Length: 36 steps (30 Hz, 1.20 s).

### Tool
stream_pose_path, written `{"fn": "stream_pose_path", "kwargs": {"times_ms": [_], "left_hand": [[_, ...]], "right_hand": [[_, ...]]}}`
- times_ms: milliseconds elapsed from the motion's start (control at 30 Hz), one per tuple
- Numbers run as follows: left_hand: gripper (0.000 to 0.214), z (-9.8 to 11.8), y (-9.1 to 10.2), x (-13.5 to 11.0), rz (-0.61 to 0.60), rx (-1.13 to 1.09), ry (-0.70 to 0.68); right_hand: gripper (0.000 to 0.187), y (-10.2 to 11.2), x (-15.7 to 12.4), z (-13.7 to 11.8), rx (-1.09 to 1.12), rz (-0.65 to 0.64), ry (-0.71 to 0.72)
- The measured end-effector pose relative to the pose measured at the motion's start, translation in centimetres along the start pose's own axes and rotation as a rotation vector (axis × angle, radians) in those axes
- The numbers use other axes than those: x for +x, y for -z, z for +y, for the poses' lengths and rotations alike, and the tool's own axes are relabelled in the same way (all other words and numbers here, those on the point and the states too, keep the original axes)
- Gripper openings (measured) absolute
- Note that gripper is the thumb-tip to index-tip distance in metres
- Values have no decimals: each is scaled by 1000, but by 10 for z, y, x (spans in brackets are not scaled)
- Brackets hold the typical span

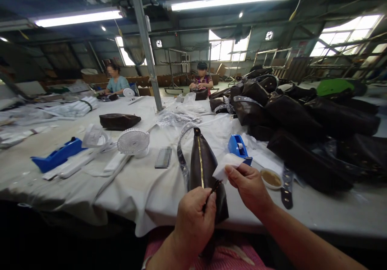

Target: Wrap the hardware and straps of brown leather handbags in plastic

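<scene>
A dark brown leather bag (208, 153) lies lengthwise on the table in front of me, its gold zipper (200, 161) facing up. Over its near end, my left hand (195, 210) is closed, thumb and fingers pinching a thin dark strip (215, 187) that looks like the zipper pull. Just right of the bag, my right hand (249, 185) pinches a piece of white paper (225, 166) between thumb and fingers. The paper's lower corner is close to the dark strip; whether they touch I cannot tell. A plastic-wrapped strap (182, 153) curves along the bag's left side.
Blue tape dispensers (237, 145) stand right and left of me. A round dish (271, 178) of brownish stuff sits by a studded strap (287, 189). Dark bags (302, 116) are heaped at right. Left are white fans (133, 141) and a phone (163, 158). Two people work across the table.
</scene>
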<state>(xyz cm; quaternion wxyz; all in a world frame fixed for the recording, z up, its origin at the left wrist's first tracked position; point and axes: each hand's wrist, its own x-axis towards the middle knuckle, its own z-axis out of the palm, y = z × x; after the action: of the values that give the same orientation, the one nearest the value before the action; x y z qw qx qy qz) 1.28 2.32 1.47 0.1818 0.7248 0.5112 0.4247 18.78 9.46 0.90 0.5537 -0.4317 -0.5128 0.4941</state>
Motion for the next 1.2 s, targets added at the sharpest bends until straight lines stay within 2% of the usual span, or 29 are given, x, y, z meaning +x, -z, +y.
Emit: {"fn": "stream_pose_path", "kwargs": {"times_ms": [167, 467, 600, 700, 833, 900, 1067, 1133, 1200], "left_hand": [[26, 0, 1, -2, 1, 40, -2], [27, -1, 3, 0, -33, -84, 69], [28, -2, 5, 0, -44, -147, 97], [15, -6, 7, -7, -79, -319, 129], [44, -20, 5, -19, -100, -768, 316], [46, -27, 4, -23, -91, -890, 405], [33, -32, 8, -18, -128, -881, 453], [28, -30, 8, -14, -160, -811, 405], [20, -29, 7, -11, -159, -725, 342]], "right_hand": [[34, 0, -2, -2, -40, 4, 26], [33, -4, -11, -8, -161, -89, 54], [31, -10, -17, -10, -213, -200, 55], [25, -10, -19, -10, -226, -282, 92], [19, -1, -14, -15, -240, -366, 124], [18, 3, -12, -19, -248, -424, 129], [9, 1, -14, -26, -389, -633, 162], [14, -1, -17, -28, -449, -721, 174], [13, -4, -20, -28, -511, -751, 182]]}}
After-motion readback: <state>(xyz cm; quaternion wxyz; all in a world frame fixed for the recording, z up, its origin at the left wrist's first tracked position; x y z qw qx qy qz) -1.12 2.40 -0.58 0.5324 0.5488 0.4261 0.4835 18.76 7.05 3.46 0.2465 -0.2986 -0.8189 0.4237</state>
